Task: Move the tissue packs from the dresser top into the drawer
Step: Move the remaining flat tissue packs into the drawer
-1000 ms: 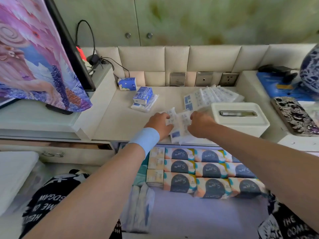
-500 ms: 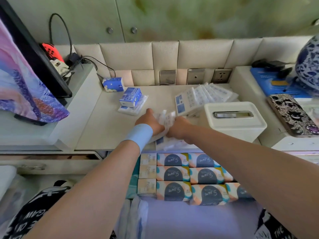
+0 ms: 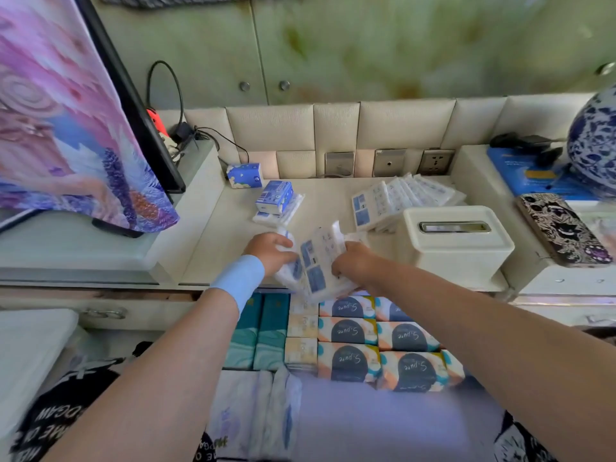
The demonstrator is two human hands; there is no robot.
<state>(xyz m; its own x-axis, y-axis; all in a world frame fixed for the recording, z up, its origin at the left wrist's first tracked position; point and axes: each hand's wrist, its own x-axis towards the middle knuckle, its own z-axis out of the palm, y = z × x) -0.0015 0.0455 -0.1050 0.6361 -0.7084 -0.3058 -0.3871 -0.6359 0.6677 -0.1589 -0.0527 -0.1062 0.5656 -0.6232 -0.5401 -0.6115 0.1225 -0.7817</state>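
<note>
A bunch of white and blue tissue packs (image 3: 316, 261) is held between both hands at the front edge of the dresser top (image 3: 233, 241), tilted and partly over the open drawer (image 3: 350, 335). My left hand (image 3: 270, 251) grips the bunch from its left side. My right hand (image 3: 353, 265) grips it from the right. A fanned row of more white packs (image 3: 400, 198) lies behind, beside the white box. Two small blue packs (image 3: 276, 198) are stacked further left, and one blue pack (image 3: 244, 175) stands at the back wall.
The drawer holds rows of orange and dark-blue tissue packs (image 3: 376, 348), teal packs (image 3: 263, 331) and white packs in front. A white tissue box (image 3: 456, 241) stands at right. A screen with patterned cloth (image 3: 76, 128) is on the left; a phone (image 3: 563, 228) and vase (image 3: 593, 141) right.
Both hands have closed on the packs and lifted them off the dresser top, drawing them toward the drawer's edge. The bunch now tilts up between the hands.
</note>
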